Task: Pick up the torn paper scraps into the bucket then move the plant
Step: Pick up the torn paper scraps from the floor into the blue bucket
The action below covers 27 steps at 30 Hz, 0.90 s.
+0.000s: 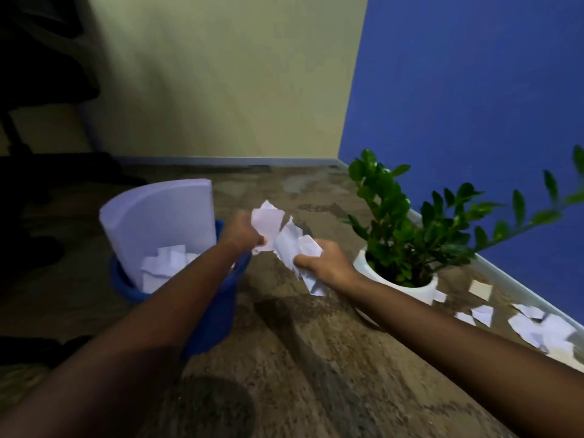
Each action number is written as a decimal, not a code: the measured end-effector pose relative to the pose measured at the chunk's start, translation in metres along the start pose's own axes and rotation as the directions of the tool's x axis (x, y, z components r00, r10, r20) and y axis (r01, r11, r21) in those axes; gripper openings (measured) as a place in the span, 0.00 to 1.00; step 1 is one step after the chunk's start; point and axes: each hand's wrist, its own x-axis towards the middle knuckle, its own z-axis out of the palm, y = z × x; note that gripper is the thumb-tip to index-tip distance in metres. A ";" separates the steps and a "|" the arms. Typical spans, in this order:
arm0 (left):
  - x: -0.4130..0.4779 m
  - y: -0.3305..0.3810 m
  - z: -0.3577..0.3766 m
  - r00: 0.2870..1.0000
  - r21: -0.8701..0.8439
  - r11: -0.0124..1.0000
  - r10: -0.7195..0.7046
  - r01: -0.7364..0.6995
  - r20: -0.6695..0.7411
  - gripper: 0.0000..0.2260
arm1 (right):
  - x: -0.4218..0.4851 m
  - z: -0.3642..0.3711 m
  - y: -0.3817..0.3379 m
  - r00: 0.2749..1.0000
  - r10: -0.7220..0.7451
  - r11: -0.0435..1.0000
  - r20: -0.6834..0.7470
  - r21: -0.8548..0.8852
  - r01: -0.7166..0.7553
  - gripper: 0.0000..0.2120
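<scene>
Now, left hand (243, 232): a scrap (268, 221) is pinched beside the bucket (221, 311), probably for dropping.
Right hand (325, 263): more scraps (294, 245) are clenched, gathered left of the plant (395, 216).

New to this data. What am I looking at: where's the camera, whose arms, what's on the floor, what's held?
No machine here: a person works with bare hands. The one picture comes from a wide-angle camera on their head, looking forward and down, so both arms reach in from below. The left hand and right hand each grip crumpled paper scraps, between the blue bucket and the plant in its white pot. The bucket already holds scraps and a tall curled sheet. More loose scraps lie on the brown floor along the blue wall, right of the pot.
</scene>
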 end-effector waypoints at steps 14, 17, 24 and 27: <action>0.016 -0.097 -0.065 0.856 -0.199 0.905 -0.421 0.375 -0.301 0.19 | 0.060 0.137 -0.063 0.995 0.037 0.993 0.095 0.107 -0.047 0.15; 0.020 -0.096 -0.056 0.818 -0.350 0.866 -0.472 0.358 -0.330 0.17 | 0.070 0.151 -0.062 0.983 0.095 0.990 0.157 0.088 -0.110 0.22; 0.027 -0.090 -0.024 0.866 -0.165 0.939 -0.342 0.301 -0.366 0.16 | 0.081 0.163 -0.042 0.955 0.092 0.944 0.280 -0.329 0.005 0.24; 0.027 -0.088 -0.020 0.844 -0.073 0.910 -0.407 0.409 -0.350 0.17 | 0.081 0.159 -0.041 0.958 0.039 0.884 0.284 -0.457 0.100 0.25</action>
